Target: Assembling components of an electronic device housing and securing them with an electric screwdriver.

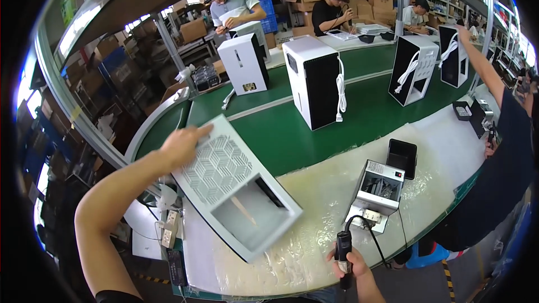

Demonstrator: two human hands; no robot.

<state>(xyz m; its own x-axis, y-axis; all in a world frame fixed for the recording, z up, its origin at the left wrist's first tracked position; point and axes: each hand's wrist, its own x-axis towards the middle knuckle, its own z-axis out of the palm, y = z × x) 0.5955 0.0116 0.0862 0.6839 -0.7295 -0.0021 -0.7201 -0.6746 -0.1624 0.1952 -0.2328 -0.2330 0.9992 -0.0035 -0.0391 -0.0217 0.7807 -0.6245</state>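
Observation:
A white appliance casing with a cube-patterned vent and a rectangular opening tilts over the near left of the worktable. My left hand grips its upper left edge, the fingers partly hidden and slightly blurred. My right hand, low at the table's front edge, is closed round a black corded electric screwdriver held upright, tip down. Just beyond it stands a small white screw feeder, its top open on a heap of screws. A black plastic bin sits behind the feeder.
Several white-and-black appliances stand on the green conveyor, some with bundled white cords. A co-worker's arm at the right touches one. A power strip lies left of the casing. A metal post frame rises at the left; other people work beyond the conveyor.

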